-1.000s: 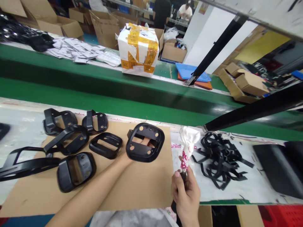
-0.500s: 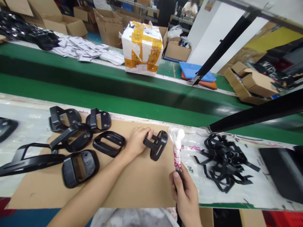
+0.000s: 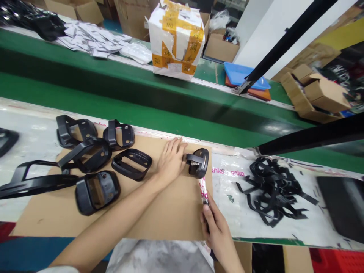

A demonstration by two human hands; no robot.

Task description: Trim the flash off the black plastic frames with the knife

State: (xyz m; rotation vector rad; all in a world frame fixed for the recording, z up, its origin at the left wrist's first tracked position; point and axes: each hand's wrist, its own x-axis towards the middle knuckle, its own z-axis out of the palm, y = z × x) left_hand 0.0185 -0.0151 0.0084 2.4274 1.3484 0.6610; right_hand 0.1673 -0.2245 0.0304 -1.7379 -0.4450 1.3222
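My left hand [image 3: 171, 159] lies on the cardboard sheet [image 3: 159, 216] with its fingers stretched out. Right beside it is a black plastic bracket [image 3: 202, 163], an oval frame with a raised crossbar; whether the hand touches it I cannot tell. My right hand [image 3: 217, 231] is wrapped round the handle of a hammer [image 3: 203, 189] covered in white and pink printed tape. The hammer's head is hidden at the bracket. To the left lies a flat black oval frame [image 3: 141, 154], and past it several more black brackets [image 3: 112, 189] with raised bars.
A tangle of black strips [image 3: 273, 189] lies on the right, beside a dark flat panel [image 3: 341, 204]. Across the green conveyor [image 3: 142, 113] stand a taped white box [image 3: 176, 41], white packets [image 3: 88, 38] and blue trays [image 3: 241, 75]. A black post [image 3: 313, 132] slants in from the right.
My left hand has let go of the bracket's bar and flattened onto the cardboard. The bracket now stands over the hammer's head, which was in plain sight before. The view has tipped down.
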